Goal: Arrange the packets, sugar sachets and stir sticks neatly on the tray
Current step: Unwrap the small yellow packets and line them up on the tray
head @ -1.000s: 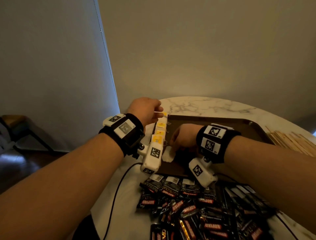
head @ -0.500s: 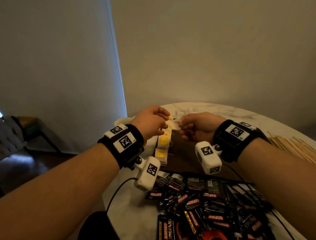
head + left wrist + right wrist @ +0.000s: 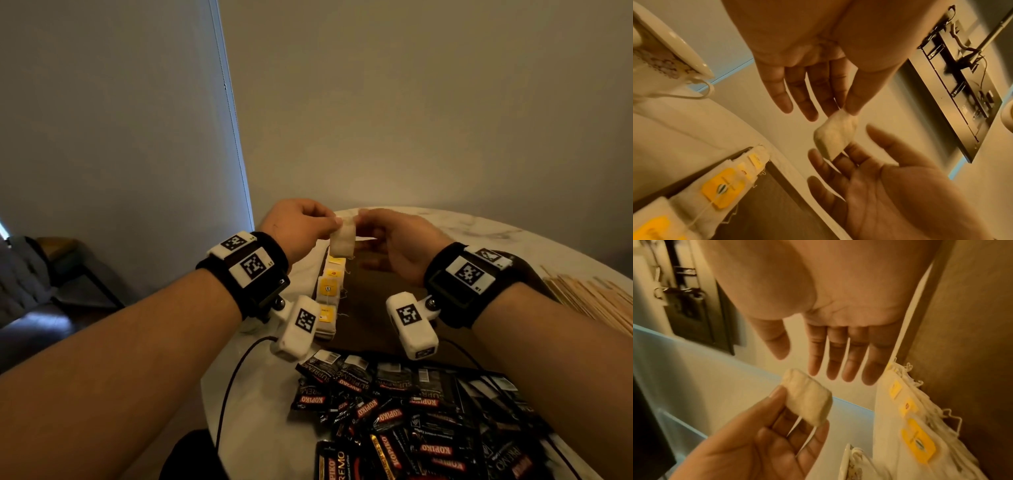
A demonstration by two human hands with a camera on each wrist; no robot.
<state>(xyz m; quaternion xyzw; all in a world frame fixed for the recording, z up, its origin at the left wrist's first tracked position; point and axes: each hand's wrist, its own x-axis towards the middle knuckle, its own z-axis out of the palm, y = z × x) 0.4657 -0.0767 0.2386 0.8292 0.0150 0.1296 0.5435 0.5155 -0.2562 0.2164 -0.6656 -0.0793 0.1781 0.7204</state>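
The tea bag point(image 3: 835, 134) pinched in my left hand point(image 3: 301, 229) was soft, matt, fibrous paper, like the bags with yellow paper tags point(image 3: 327, 287) on the dull brown tray point(image 3: 370, 308). The coffee packets point(image 3: 394, 411) were glossy black foil, the stir sticks point(image 3: 589, 298) pale bare wood. The table point(image 3: 479, 233) looked like smooth veined marble, the cup point(image 3: 663, 58) glazed ceramic.

Black packets point(image 3: 404, 418) heaped on the desk point(image 3: 267, 387): "KOPIKO" in white on red bands, several inverted, with "SUPREMO" on some; yellow tea-bag tags point(image 3: 327, 287) illegible.
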